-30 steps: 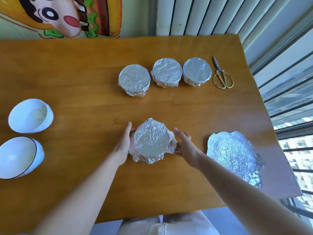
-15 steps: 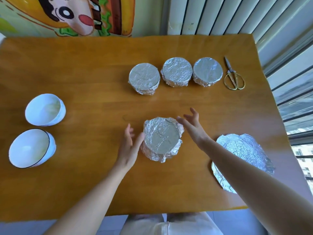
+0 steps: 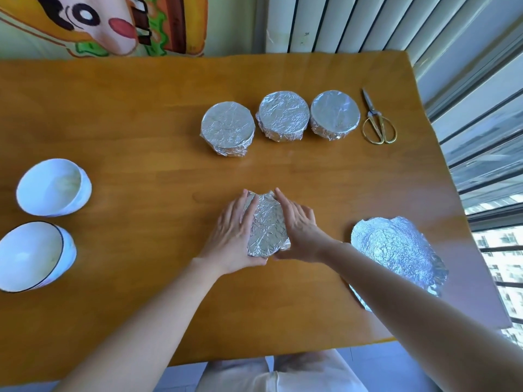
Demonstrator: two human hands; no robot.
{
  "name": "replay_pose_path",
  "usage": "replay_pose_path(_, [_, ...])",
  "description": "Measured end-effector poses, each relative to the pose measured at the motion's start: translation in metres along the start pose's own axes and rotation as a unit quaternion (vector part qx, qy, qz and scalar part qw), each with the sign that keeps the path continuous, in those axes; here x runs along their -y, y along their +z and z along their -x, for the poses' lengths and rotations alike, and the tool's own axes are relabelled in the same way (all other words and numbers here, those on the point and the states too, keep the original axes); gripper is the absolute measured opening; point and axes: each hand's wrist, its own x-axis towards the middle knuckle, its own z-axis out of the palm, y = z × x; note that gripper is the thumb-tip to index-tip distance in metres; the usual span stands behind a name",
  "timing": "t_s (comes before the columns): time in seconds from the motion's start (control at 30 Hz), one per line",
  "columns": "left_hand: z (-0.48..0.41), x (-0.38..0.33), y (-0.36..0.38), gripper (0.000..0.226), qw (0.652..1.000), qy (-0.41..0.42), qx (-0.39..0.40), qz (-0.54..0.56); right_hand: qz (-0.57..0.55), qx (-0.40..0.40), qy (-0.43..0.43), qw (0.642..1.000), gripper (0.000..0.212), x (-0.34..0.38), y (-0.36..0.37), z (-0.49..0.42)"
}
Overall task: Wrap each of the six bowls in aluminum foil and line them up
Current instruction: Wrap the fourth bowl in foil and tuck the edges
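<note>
Three wrapped bowls (image 3: 283,116) sit in a row at the back. Our left hand (image 3: 235,233) and right hand (image 3: 300,224) hug the fourth bowl (image 3: 266,219) mid-table, squeezing its foil (image 3: 267,241). Two white bowls (image 3: 51,188) wait bare.

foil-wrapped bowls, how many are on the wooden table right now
4. Three round silver foil-wrapped bowls stand in a far row: left, middle, right, beside the gold-handled scissors. The fourth wrapped bowl sits nearer, held between the left hand and right hand.
</note>
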Motion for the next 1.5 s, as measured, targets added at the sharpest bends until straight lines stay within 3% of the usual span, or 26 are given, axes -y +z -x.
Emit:
replay_pose_path(0.37, [0.004,0.002,-0.001,0.148,1.0,0.003,-0.003,0.002,-0.028,0.019,-0.001,0.999,0.152,-0.005,0.004,0.001])
replay_pose_path(0.5, [0.009,-0.008,-0.003,0.131,0.994,0.007,-0.108,0.0,-0.096,-0.004,0.02,0.995,0.116,-0.015,-0.014,0.01])
replay_pose_path(0.63, [-0.005,-0.036,0.0,0.118,0.992,-0.027,-0.115,-0.033,-0.113,-0.071,0.055,0.99,0.085,-0.03,-0.015,0.013])
replay_pose_path(0.97, [-0.022,-0.039,0.028,0.098,0.985,-0.07,-0.119,-0.101,-0.26,-0.12,0.042,0.957,0.058,-0.045,-0.001,0.003])
replay_pose_path(1.27, [-0.022,-0.038,0.028,0.098,0.984,-0.074,-0.12,-0.112,-0.342,-0.07,0.029,0.937,0.029,-0.055,0.003,0.004])
replay_pose_path(1.37, [-0.021,-0.037,0.026,0.096,0.983,-0.067,-0.125,-0.114,-0.408,-0.074,0.053,0.908,0.016,-0.057,0.004,-0.003])
replay_pose_path(1.5, [-0.021,-0.038,0.026,0.096,0.983,-0.065,-0.127,-0.118,-0.482,-0.061,0.082,0.87,0.015,-0.064,0.011,-0.009])
